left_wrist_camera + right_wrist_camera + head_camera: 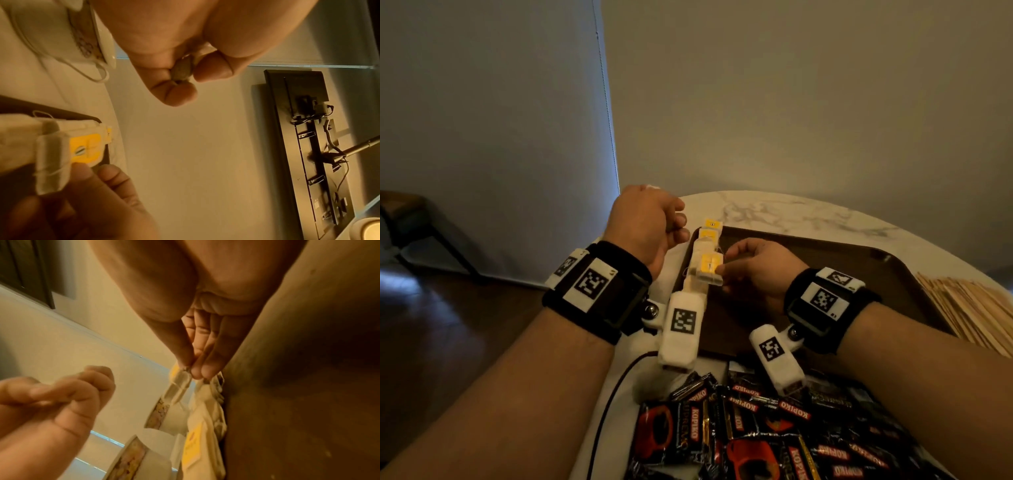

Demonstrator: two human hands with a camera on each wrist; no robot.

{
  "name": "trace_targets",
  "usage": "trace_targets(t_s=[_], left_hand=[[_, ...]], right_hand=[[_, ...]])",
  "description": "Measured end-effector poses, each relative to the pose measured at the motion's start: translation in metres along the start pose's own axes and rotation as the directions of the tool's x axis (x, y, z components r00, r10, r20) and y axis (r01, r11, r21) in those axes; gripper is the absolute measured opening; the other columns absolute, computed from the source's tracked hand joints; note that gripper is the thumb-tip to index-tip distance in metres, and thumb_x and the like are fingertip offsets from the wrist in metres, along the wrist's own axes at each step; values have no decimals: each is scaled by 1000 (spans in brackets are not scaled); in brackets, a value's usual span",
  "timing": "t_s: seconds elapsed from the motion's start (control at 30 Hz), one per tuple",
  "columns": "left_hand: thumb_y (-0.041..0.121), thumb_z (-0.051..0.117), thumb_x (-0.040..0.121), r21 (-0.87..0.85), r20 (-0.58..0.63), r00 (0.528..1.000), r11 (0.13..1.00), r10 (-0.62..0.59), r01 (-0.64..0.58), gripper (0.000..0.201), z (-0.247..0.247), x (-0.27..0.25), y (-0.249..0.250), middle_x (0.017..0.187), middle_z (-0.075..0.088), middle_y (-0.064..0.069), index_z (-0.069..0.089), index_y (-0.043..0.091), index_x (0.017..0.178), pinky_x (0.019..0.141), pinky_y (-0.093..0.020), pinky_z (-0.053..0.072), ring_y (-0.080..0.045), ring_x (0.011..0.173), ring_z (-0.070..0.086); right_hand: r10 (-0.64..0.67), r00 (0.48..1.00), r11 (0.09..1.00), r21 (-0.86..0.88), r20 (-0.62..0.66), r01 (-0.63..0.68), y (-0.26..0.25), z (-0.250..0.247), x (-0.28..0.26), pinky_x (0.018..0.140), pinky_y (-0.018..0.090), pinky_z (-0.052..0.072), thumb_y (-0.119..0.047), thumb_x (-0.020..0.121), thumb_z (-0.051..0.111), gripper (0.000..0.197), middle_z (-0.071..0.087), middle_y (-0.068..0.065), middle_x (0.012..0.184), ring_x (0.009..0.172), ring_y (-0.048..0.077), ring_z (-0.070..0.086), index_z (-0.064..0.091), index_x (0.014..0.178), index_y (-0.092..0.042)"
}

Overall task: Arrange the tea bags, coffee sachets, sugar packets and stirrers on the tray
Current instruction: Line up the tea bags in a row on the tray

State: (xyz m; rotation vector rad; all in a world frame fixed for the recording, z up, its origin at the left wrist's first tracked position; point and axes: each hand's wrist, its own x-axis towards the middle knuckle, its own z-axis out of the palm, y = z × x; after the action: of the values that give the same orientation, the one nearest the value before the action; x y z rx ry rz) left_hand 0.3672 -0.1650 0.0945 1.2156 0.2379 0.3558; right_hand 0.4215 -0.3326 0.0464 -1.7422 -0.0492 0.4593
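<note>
While "KOPIKO" is read on the near coffee sachets (756, 431), a yellow-tagged tea bag (707, 269) is pinched by the right hand (760, 270) over the dark tray (859, 267) on the marble table (791, 212); something small is gripped in the curled left hand (647, 226)

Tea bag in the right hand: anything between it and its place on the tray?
Nothing visible. The right hand pinches the tea bag just above the tray, at the near end of the tea bag row along its left edge. The left hand is off to the side.
</note>
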Motion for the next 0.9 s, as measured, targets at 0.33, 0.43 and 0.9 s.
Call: trace_targets(t_s=[0.33,0.43,0.9], left_hand=[[-15,33,84,16,52,997,999,-48,48,30,-13,-14,5,85,45,-8,47,11,85,52,-28,50,-18,67,50],[-14,36,85,30,68,996,998,-61,59,25,-11,-17,4,86,47,-9,49,7,88,54,-29,52,-18,69,51],[-10,56,96,184,265,955,979,-135,88,19,18,-6,-40,112,70,-27,61,-9,114,67,-25,62,-24,84,77]], right_hand=[[49,997,998,-31,52,-47,12,15,14,73,35,63,2,84,77,21,75,12,84,74,22,74,66,102,-2],[66,996,996,-62,57,-63,11,15,16,69,32,62,-1,85,77,29,75,12,86,73,21,74,66,112,2],[-183,979,963,217,93,160,-14,-30,-8,71,31,49,-38,91,68,23,68,0,86,76,15,64,70,97,-16]])
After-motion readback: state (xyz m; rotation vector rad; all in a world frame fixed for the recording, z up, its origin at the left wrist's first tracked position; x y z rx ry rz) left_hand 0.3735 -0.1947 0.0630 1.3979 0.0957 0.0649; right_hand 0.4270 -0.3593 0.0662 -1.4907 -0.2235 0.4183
